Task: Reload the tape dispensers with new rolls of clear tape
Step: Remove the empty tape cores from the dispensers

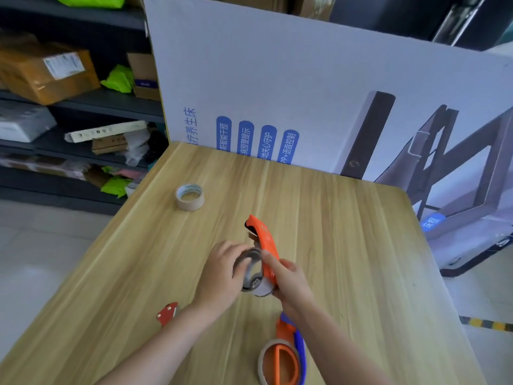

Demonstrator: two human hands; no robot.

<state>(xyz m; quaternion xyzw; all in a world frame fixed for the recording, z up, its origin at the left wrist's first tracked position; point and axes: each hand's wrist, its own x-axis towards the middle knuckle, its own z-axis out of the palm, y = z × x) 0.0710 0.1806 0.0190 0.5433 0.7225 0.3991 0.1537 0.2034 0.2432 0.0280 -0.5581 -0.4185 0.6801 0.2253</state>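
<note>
My right hand (pixel 291 284) grips an orange tape dispenser (pixel 263 243) above the middle of the wooden table (pixel 347 245), its nose pointing away from me. My left hand (pixel 222 273) pinches a grey ring, a tape core or near-spent roll (pixel 251 270), at the dispenser's hub. A fresh roll of clear tape (pixel 190 197) lies flat at the table's far left. A second dispenser, orange and blue with a roll on it (pixel 283 357), lies near the front edge under my right forearm.
A small red piece (pixel 167 315) lies on the table by my left forearm. A big printed cardboard box (pixel 305 93) stands along the table's far edge. Shelves with parcels (pixel 47 73) are at the left.
</note>
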